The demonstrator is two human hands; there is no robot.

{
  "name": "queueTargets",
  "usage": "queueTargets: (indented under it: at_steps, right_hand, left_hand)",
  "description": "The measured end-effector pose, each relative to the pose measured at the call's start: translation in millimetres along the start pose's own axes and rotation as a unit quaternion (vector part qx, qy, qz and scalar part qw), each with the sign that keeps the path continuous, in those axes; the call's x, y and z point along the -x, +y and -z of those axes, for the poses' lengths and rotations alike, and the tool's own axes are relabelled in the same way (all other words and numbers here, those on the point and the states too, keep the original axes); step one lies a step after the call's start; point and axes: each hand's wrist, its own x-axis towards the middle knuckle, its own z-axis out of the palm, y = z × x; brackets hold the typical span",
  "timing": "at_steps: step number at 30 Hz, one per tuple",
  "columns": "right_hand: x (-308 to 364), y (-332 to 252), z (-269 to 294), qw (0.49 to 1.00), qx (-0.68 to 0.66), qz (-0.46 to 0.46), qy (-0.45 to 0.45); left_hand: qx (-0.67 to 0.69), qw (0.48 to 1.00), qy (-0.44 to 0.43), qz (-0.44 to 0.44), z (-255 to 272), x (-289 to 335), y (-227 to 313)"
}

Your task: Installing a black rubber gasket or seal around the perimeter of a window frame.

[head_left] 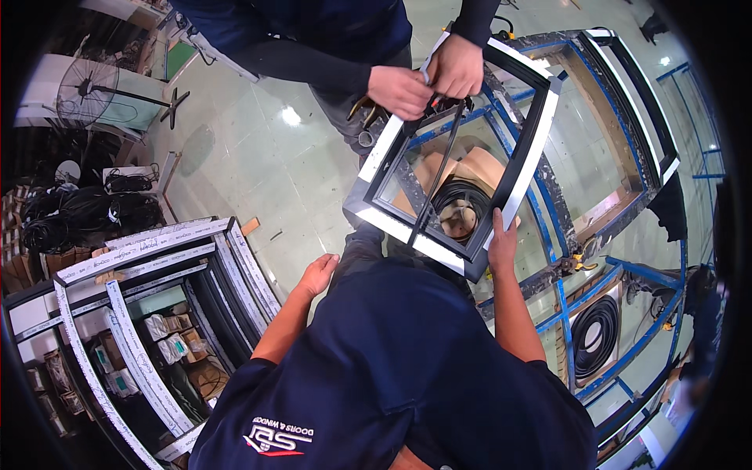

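My right hand grips the near right corner of a black window frame edged with white film, thumb on its upper face. The frame lies tilted over a blue-edged metal stand. My left hand hangs beside my leg, empty, its fingers loosely bent and partly hidden. Across from me, a co-worker's two hands work close together at the frame's far corner; what they pinch is too small to make out. A thin black strip crosses the frame's opening from near those hands to the near rail.
Below the frame a cardboard box holds a black coil. Several film-covered frames stand at left. The blue-edged stand reaches right, with another black coil lower down. A standing fan is far left.
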Motion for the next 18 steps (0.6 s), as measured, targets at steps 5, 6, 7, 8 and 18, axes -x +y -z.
queueTargets:
  at_steps: [5, 6, 7, 8, 18]
  right_hand:
    - [-1.5, -0.7, 0.4, 0.999, 0.005, -0.032, -0.033]
    - [-1.9, 0.1, -0.6, 0.999, 0.005, -0.031, -0.033]
    - [-1.3, 1.1, -1.0, 0.999, -0.008, -0.028, -0.023]
    - [-0.8, 1.8, -1.5, 0.999, -0.022, -0.025, -0.013]
    - [0.3, 3.0, 2.0, 0.999, 0.031, -0.011, -0.001]
  left_hand:
    - [-0.006, 1.0, 0.006, -0.016, -3.9, -3.4, -13.5]
    - [-0.001, 1.0, 0.004, -0.013, -4.3, -4.3, -14.4]
    - [-0.001, 1.0, 0.003, -0.013, -4.7, -4.6, -14.8]
    - [-0.006, 1.0, 0.006, -0.02, -4.8, -5.1, -14.9]
    - [0.007, 0.999, 0.017, -0.039, 12.9, -18.4, -4.2]
